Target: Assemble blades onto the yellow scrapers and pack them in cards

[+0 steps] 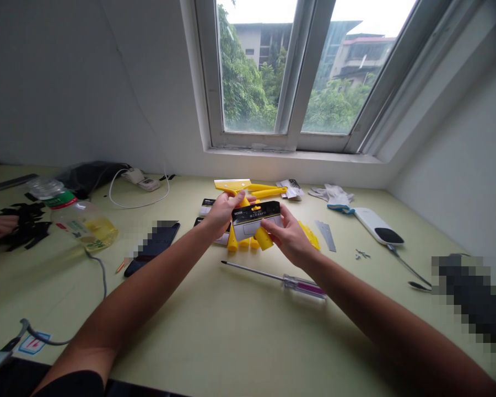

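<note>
Free room lies on the pale green desk (215,336), on the near side of the screwdriver (297,285), which lies between the forearms just below the right hand (287,234). A dark phone (152,248) sits near the left hand (221,215). Yellow scrapers (235,190) obstruct forward passage; a plastic bottle (85,225) and white gloves (333,197) restrict the flanks.

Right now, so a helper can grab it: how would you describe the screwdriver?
Under the window, on the pale green table, look in front of the person's left hand and right hand. The screwdriver lies flat there, its clear handle striped purple, unlike the yellow tools nearby.
</note>
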`<action>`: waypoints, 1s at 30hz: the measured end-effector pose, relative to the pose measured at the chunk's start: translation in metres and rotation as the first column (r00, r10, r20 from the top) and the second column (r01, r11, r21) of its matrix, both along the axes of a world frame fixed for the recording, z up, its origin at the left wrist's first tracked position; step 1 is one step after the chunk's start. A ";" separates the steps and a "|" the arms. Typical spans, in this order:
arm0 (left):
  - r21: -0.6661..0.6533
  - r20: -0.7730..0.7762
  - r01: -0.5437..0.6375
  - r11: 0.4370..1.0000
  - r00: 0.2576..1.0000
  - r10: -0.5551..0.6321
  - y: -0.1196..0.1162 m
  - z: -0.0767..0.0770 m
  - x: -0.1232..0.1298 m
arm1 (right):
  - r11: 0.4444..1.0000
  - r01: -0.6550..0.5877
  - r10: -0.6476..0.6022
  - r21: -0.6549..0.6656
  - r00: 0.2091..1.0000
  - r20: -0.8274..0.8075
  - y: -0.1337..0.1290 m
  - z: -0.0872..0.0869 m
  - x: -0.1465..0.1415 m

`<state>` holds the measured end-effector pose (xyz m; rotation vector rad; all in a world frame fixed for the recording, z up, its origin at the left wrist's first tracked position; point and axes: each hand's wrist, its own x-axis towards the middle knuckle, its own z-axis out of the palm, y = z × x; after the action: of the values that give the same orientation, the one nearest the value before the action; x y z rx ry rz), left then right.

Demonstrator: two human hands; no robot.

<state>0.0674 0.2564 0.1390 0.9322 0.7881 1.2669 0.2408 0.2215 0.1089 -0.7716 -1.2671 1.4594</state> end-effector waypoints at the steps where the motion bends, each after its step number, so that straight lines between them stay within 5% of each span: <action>1: 0.004 -0.014 0.034 0.999 0.999 -0.034 0.000 -0.001 -0.001 | 1.000 0.009 -0.008 0.006 1.000 -0.005 0.000 0.000 0.000; 8: 0.049 -0.098 0.277 0.959 0.957 -0.272 0.000 0.000 -0.007 | 0.997 0.069 -0.067 0.016 0.991 -0.116 0.005 -0.004 0.002; 14: 0.015 -0.068 0.172 0.985 0.983 -0.170 -0.001 0.016 -0.018 | 0.992 0.125 -0.116 0.027 0.968 -0.223 0.007 -0.002 0.004; 18: 0.037 -0.245 0.240 0.970 0.943 -0.224 -0.005 0.020 -0.018 | 0.986 0.166 -0.158 0.019 0.963 -0.218 0.002 0.002 0.001; 22: 0.016 -0.457 0.411 0.911 0.814 -0.359 -0.013 0.024 -0.015 | 0.971 0.238 -0.236 -0.015 0.952 -0.195 0.001 0.005 0.000; 25: -0.004 -0.556 0.423 0.906 0.752 -0.353 -0.016 0.026 -0.015 | 0.989 0.147 -0.149 -0.029 0.984 -0.097 0.009 0.009 0.011; 30: 0.000 -0.600 0.406 0.914 0.731 -0.324 -0.014 0.025 -0.015 | 0.983 -0.147 0.166 -0.112 0.969 0.185 0.024 0.028 0.040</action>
<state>0.0526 0.2420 0.1640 1.5523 0.9420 0.6720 0.2812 0.2452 0.1368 -0.9144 -1.4391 1.6136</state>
